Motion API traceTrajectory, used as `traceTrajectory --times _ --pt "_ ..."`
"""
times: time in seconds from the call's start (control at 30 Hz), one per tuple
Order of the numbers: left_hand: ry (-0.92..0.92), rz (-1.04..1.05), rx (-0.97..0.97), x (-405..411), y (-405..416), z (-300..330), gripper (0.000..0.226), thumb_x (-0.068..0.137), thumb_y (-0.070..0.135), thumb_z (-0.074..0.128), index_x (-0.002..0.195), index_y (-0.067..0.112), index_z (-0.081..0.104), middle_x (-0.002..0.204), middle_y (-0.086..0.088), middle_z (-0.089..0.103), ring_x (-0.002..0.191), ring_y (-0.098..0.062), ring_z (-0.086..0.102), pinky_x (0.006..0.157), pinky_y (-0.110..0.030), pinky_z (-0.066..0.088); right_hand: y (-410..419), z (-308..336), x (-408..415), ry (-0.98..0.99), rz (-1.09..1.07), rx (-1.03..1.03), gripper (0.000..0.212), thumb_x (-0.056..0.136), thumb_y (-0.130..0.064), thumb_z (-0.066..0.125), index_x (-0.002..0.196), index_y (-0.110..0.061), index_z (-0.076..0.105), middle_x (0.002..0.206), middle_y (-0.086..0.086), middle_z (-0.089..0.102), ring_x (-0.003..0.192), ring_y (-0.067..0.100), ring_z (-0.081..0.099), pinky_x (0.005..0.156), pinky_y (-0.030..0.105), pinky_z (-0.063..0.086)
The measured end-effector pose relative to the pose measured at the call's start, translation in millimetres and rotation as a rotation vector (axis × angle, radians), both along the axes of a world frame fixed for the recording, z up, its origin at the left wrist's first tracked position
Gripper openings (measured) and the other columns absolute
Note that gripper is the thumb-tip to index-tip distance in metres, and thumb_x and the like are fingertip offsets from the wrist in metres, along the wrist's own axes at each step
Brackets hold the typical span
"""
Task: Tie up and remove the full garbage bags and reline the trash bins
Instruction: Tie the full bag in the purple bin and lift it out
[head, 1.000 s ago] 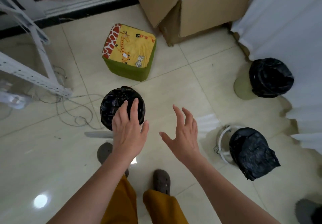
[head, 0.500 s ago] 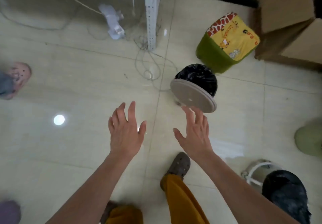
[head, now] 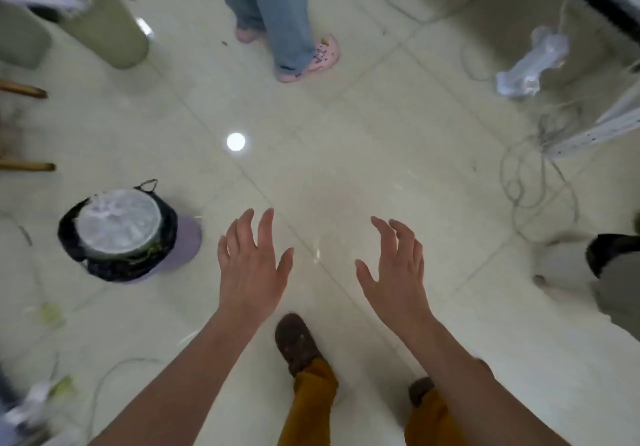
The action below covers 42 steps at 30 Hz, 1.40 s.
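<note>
Both hands out in front, over bare floor (head: 346,175). Left hand (head: 251,269) palm down, fingers spread and loose, holding nothing. Right hand (head: 394,272) the same, fingers a little bent, thumb out, holding nothing. The two hands are apart, with tile showing between them.

Purple bin (head: 180,244) stands on the floor to the left of the left hand, near it but not touching. A black bag (head: 117,269) lines it, the bag's edge folded over the rim, one small loop of it sticking up at the far side. The bin is filled to the top with pale crumpled stuff; blurred, can't say what.

Green bin (head: 110,26) far left corner, well apart, dark liner at its mouth, white paper poking out.

Another person stands straight ahead: jeans (head: 277,9), pink shoes (head: 320,59). Open tile lies between them and the hands.

Right side: loose cables (head: 530,182) trail over the floor below a white metal frame (head: 602,126); a white plastic object (head: 533,64) lies beyond. At the right edge, a dark-lined bin (head: 609,255), half cut off.

Wearer's own brown shoe (head: 298,341) and mustard trousers (head: 311,404) below the hands.
</note>
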State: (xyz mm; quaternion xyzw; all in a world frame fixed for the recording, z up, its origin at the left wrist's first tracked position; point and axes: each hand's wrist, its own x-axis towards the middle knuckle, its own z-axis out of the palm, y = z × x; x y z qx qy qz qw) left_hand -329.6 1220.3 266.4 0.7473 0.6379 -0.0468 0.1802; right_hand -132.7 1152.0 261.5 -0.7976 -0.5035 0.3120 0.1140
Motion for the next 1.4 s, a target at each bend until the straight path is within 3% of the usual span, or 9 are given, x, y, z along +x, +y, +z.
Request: traceTrajectory --times 0.33,0.73,1.0,1.2,1.3,1.4 --pt "0.033 0.433 0.068 -228.7 48.2 24.0 0.067 0.086 0.029 0.068 0.143 0.008 0.040 0.142 -0.023 0.038 0.129 -0.041 0.038 0.104 -0.056 0.033 139.8 29.7 -207.0 0.069 0.375 0.124 0.065 0.093 -0.027 0.057 0.150 -0.027 0.024 0.149 0.004 0.021 0.134 0.023 0.027 0.116 0.044 0.022" --pt "-0.010 0.768 -0.065 -322.4 79.5 -36.6 0.061 0.093 0.034 0.057 0.145 0.012 0.036 0.148 -0.020 0.031 0.135 -0.036 0.029 0.110 -0.052 0.026 246.2 -35.2 -330.2 0.040 0.689 0.053 0.065 0.090 -0.024 0.060 0.148 -0.022 0.031 0.146 0.012 0.031 0.129 0.029 0.035 0.111 0.048 0.029" --pt "-0.049 0.813 -0.159 -368.0 131.6 -106.8 0.061 0.092 0.029 0.057 0.145 0.012 0.032 0.148 -0.020 0.026 0.134 -0.037 0.028 0.111 -0.050 0.027 309.5 -116.3 -384.6 -0.020 0.764 -0.080 0.065 0.092 -0.028 0.057 0.149 -0.022 0.027 0.144 0.012 0.031 0.125 0.030 0.036 0.109 0.043 0.030" --pt "-0.039 0.700 -0.192 -407.7 133.3 -157.0 0.060 0.091 0.023 0.056 0.145 0.012 0.032 0.146 -0.021 0.027 0.132 -0.039 0.030 0.110 -0.049 0.028 312.1 -175.4 -409.7 -0.076 0.799 -0.145 0.061 0.092 -0.026 0.058 0.147 -0.024 0.032 0.140 0.013 0.035 0.121 0.034 0.040 0.102 0.045 0.037" --pt "-0.076 0.672 -0.213 -426.4 133.4 -181.2 0.067 0.089 0.021 0.062 0.146 0.016 0.028 0.147 -0.020 0.023 0.130 -0.039 0.030 0.106 -0.049 0.032 307.7 -200.3 -413.7 -0.034 0.738 -0.159 0.058 0.093 -0.020 0.055 0.146 -0.030 0.033 0.142 0.013 0.032 0.120 0.034 0.039 0.099 0.044 0.040" --pt "-0.139 0.710 -0.262 -440.9 127.4 -201.2 0.068 0.087 0.022 0.067 0.145 0.022 0.030 0.150 -0.016 0.016 0.131 -0.038 0.027 0.099 -0.048 0.039 297.0 -224.7 -418.2 0.107 0.609 -0.220 0.059 0.093 -0.009 0.050 0.145 -0.033 0.034 0.145 0.013 0.028 0.122 0.025 0.040 0.100 0.033 0.039"
